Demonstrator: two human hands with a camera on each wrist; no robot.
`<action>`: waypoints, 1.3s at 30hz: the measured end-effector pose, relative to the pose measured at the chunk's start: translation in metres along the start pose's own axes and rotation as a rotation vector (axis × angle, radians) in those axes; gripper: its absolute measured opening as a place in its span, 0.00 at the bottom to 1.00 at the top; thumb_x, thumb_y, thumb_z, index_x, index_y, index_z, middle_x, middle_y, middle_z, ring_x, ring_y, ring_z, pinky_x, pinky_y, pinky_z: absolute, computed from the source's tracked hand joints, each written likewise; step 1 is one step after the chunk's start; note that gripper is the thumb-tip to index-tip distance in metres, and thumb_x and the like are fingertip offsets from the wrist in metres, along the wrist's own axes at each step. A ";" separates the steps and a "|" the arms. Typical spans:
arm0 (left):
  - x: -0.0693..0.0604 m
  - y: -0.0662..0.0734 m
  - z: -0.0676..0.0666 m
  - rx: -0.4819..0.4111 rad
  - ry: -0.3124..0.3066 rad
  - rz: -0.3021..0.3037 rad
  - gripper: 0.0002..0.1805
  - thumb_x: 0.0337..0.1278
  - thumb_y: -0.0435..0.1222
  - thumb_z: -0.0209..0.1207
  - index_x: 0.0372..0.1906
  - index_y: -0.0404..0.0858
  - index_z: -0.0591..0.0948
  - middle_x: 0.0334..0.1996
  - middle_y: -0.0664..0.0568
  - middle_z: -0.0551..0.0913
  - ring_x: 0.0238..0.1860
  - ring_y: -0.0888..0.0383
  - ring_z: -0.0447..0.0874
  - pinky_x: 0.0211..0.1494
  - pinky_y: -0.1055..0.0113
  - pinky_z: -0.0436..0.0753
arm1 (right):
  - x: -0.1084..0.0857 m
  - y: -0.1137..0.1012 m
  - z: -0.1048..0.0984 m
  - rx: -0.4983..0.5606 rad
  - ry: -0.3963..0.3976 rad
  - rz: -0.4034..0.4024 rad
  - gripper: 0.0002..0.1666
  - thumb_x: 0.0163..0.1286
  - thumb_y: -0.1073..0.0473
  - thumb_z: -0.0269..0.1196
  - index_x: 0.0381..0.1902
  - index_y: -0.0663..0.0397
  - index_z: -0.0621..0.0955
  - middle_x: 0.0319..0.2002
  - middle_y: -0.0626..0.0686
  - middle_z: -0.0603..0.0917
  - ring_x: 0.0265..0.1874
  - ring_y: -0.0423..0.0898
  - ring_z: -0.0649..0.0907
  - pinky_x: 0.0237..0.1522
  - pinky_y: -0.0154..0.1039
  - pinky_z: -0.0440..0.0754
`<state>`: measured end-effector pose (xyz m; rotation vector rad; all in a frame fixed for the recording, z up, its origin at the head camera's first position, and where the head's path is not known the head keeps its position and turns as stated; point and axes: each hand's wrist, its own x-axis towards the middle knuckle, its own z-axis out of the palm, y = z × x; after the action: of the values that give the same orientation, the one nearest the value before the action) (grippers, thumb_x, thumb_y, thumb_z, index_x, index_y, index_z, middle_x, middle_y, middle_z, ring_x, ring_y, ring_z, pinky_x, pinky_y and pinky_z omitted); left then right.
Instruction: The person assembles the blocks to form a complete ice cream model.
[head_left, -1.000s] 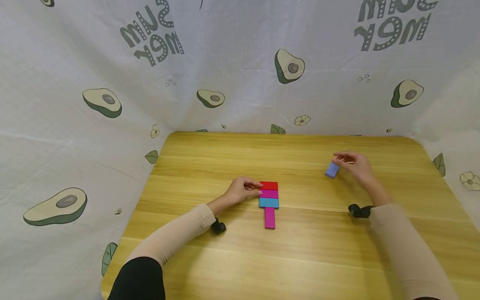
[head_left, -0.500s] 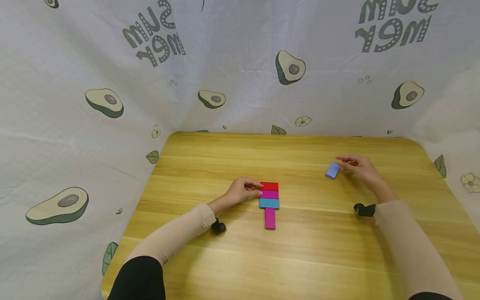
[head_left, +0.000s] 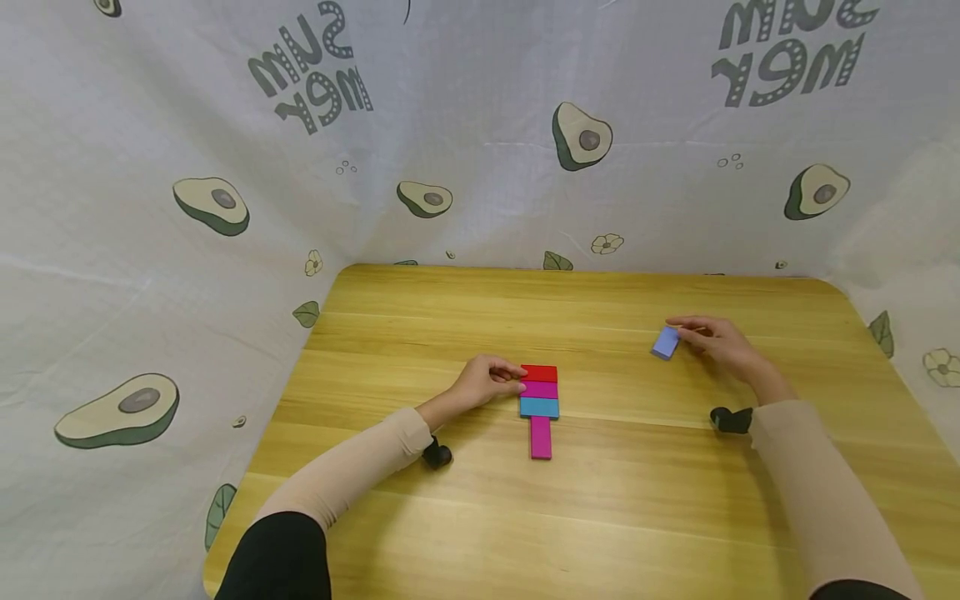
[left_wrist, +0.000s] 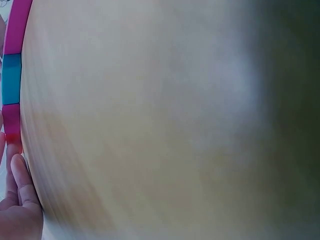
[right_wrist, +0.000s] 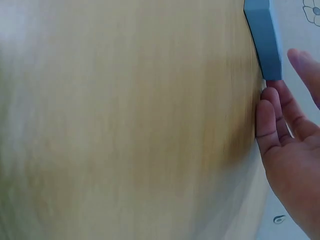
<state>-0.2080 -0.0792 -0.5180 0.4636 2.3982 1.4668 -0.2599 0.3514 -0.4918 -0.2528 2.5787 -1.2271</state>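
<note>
In the head view, my left hand [head_left: 480, 382] touches the left ends of a red block [head_left: 539, 373] and a magenta block [head_left: 539, 390] with its fingertips. Directly below them lies a blue block [head_left: 539, 407], flush against the magenta one. An upright magenta block [head_left: 540, 437] extends from the middle of the blue block's lower edge. Farther right, my right hand [head_left: 716, 340] has its fingers at the upper right end of a tilted lavender block [head_left: 665, 342]. The right wrist view shows the thumb apart from this block [right_wrist: 264, 40], with fingertips by its near end.
A light wooden table [head_left: 600, 517] carries all the blocks. Behind it and to its sides hangs a white cloth [head_left: 480, 108] printed with avocados. Black wrist devices sit under the left sleeve [head_left: 437, 454] and the right sleeve [head_left: 729, 420].
My right hand has shifted slightly right and toward me, and its fingers have drawn back from over the lavender block to its end. My left hand and the blocks stay put.
</note>
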 end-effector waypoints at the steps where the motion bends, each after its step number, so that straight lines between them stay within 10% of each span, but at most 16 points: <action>1: 0.000 0.000 0.000 -0.001 0.000 0.001 0.12 0.57 0.34 0.71 0.47 0.37 0.89 0.43 0.52 0.87 0.38 0.63 0.80 0.45 0.72 0.81 | 0.000 0.000 0.000 -0.003 -0.010 0.004 0.29 0.82 0.52 0.49 0.70 0.68 0.69 0.66 0.71 0.68 0.50 0.53 0.69 0.43 0.26 0.72; 24: -0.001 0.002 0.000 -0.002 0.005 -0.004 0.12 0.57 0.34 0.71 0.46 0.36 0.89 0.43 0.51 0.87 0.38 0.63 0.80 0.45 0.72 0.81 | 0.003 0.007 -0.005 0.003 -0.084 -0.004 0.28 0.79 0.59 0.54 0.71 0.68 0.67 0.53 0.65 0.71 0.45 0.52 0.68 0.41 0.31 0.72; 39: 0.001 0.001 0.001 0.011 0.004 0.001 0.12 0.57 0.33 0.71 0.46 0.36 0.89 0.42 0.51 0.87 0.37 0.65 0.79 0.43 0.74 0.81 | -0.003 0.010 0.003 -0.008 0.040 -0.053 0.28 0.75 0.57 0.61 0.65 0.71 0.73 0.45 0.64 0.77 0.38 0.43 0.72 0.35 0.27 0.73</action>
<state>-0.2082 -0.0779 -0.5175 0.4646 2.4102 1.4568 -0.2566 0.3557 -0.5009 -0.3037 2.6269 -1.2530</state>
